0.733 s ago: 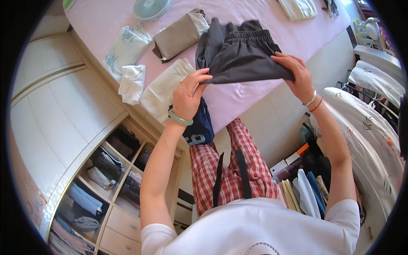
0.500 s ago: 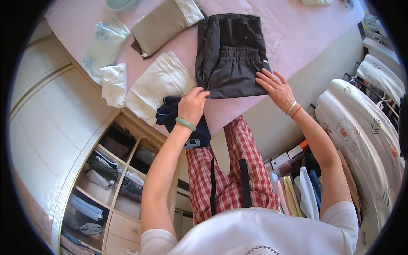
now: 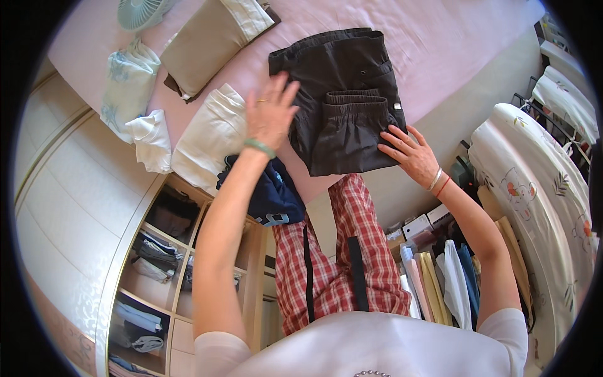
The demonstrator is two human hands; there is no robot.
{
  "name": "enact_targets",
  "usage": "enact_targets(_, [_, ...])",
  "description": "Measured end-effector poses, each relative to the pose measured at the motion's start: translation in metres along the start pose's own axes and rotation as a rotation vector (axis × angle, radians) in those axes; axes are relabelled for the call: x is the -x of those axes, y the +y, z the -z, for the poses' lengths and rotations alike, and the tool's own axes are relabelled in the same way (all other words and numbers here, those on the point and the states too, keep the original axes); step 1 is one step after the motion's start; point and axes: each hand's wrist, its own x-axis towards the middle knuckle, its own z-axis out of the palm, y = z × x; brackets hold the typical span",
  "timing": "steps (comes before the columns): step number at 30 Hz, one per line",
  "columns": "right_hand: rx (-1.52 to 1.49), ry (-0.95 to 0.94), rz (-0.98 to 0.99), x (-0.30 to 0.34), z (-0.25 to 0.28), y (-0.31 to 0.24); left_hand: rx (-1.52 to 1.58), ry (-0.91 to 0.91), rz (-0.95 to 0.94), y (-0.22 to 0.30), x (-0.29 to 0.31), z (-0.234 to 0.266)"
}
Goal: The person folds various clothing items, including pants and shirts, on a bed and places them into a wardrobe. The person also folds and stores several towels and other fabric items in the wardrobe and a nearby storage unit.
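Note:
A dark pair of trousers, partly folded, lies on the pink bed at its near edge. Its elastic cuff end is turned up over the upper layer. My right hand rests with spread fingers on the lower right edge of the trousers. My left hand, slightly blurred, has its fingers apart by their left edge, over the gap next to a folded white garment. Whether its fingertips touch the dark cloth I cannot tell. Below my left wrist a navy garment hangs at the bed's edge.
On the pink bed lie a folded brown garment, a pale blue-patterned cloth, a white bundle and a light green fan. Open cubbies with folded clothes stand at left. A cloth-covered rack is at right.
My left hand has left the trousers' near corner and moved up and left, its fingers opening. The trousers sit lower in view, their left side spread wider. My right hand stays on the right edge.

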Motion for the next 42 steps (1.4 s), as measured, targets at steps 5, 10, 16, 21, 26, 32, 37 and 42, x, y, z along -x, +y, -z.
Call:
enact_targets(5, [-0.029,-0.073,0.013,-0.006,-0.007,0.004,0.238,0.169,0.108,-0.016,0.009,0.021])
enact_targets(10, [-0.126,-0.056,0.069,-0.015,0.006,0.007,0.130,-0.101,-0.449,0.028,-0.017,0.009])
enact_targets(16, [-0.421,-0.075,0.070,-0.035,0.046,0.027,0.776,-0.248,-0.149,0.037,-0.008,0.009])
enact_targets(21, [-0.789,0.028,-0.158,-0.071,0.062,0.060,1.495,-0.469,0.369,0.014,-0.010,-0.016])
enact_targets(26, [-0.898,0.280,-0.556,-0.140,0.053,0.081,2.045,-0.358,0.802,-0.006,0.001,-0.014])
enact_targets(32, [-0.615,0.484,-0.622,-0.200,0.023,0.077,1.602,0.065,0.801,0.006,0.021,-0.017])
enact_targets(37, [-0.274,0.584,-0.541,-0.215,0.006,0.075,0.853,0.148,1.035,0.000,0.010,-0.055])
enact_targets(42, [-0.315,0.706,-0.515,-0.209,0.025,0.065,0.932,0.270,1.071,0.006,0.008,-0.038])
